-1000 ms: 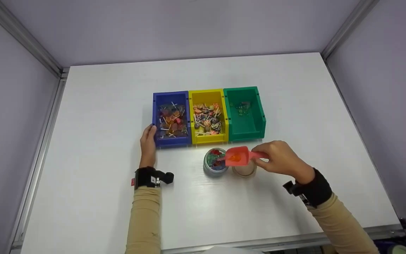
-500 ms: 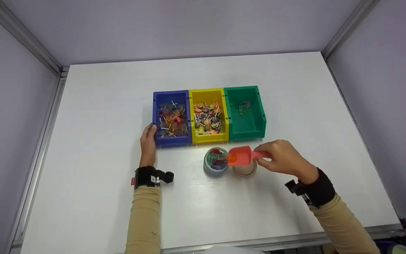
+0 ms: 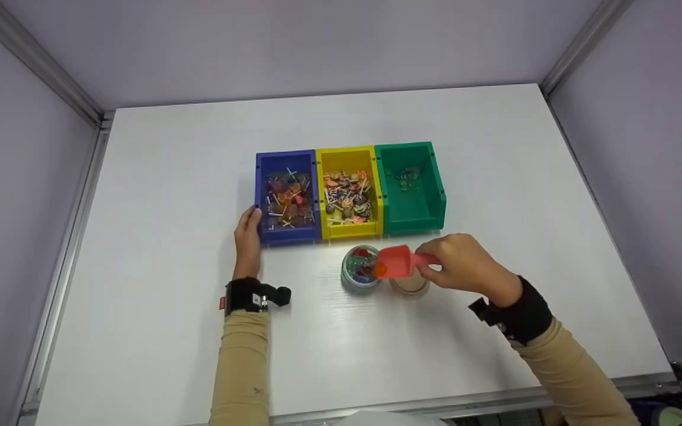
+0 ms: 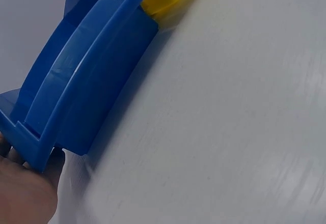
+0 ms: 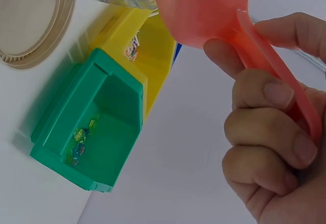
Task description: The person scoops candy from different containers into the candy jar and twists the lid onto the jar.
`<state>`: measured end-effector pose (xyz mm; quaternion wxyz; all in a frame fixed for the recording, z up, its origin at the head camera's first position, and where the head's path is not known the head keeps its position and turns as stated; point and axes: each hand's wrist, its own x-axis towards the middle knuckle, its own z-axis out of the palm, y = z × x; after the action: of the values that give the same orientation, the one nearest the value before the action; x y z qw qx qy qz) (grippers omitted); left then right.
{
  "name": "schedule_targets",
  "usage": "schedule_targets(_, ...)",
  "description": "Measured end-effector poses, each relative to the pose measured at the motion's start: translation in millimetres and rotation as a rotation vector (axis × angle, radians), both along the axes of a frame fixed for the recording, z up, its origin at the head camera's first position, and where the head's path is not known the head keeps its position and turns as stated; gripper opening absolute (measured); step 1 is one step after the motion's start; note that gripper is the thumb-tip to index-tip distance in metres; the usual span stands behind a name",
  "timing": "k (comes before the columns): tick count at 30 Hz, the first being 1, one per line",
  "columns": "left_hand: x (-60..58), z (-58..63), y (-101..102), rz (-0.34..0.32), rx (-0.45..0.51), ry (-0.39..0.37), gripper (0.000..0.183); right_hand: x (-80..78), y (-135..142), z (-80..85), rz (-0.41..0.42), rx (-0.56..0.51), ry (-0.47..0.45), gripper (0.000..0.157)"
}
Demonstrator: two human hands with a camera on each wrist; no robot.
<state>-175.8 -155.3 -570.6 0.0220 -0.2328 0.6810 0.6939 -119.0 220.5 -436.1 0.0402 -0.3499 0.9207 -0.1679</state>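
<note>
My right hand [image 3: 462, 263] grips the handle of a small red scoop [image 3: 397, 260], its fingers curled round it in the right wrist view. An orange candy [image 3: 380, 270] lies at the scoop's front lip, which overlaps the right rim of a glass jar [image 3: 357, 284]. Red, green and purple candies [image 3: 359, 260] fill the jar. Beneath the scoop is a round beige lid [image 3: 410, 284], partly hidden. My left hand [image 3: 247, 242] holds the front left corner of a blue bin [image 3: 290, 236], thumb and fingers on either side of the corner [image 4: 35, 152].
A yellow bin [image 3: 353, 231] of striped lollipops stands against the blue bin, which contains clear-coloured lollipops [image 3: 290, 204]. At the right end, a green bin [image 3: 415, 222] has several small wrapped candies [image 3: 407, 179]. Walls [image 3: 329, 47] enclose the white table [image 3: 169, 177].
The orange candy has slid from the middle of the scoop to its front lip. The scoop and right hand have shifted slightly left. My left hand stays at the blue bin.
</note>
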Motion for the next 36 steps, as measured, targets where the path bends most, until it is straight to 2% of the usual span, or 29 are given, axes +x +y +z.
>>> schedule_targets(4,-0.1,-0.4,0.2,0.009,0.01,0.011,0.054,0.6,0.7,5.2,-0.017,0.01,0.043,0.014)
schedule_targets(11,-0.2,-0.1,1.5,0.013,0.048,0.005,0.053,2.5,3.1,10.4,-0.057,0.012,0.055,0.015)
schedule_targets(28,0.9,3.2,1.5,0.022,0.053,-0.004,0.053,-0.7,-9.9,-4.7,-0.021,-0.012,0.02,0.012)
schedule_targets(30,2.2,8.3,0.7,0.011,0.057,-0.02,0.054,-1.1,-10.7,-5.9,-0.016,-0.013,0.011,0.012)
schedule_targets(36,2.2,6.1,1.1,0.005,0.035,-0.023,0.054,0.5,-11.0,-10.7,-0.029,-0.018,-0.039,0.015)
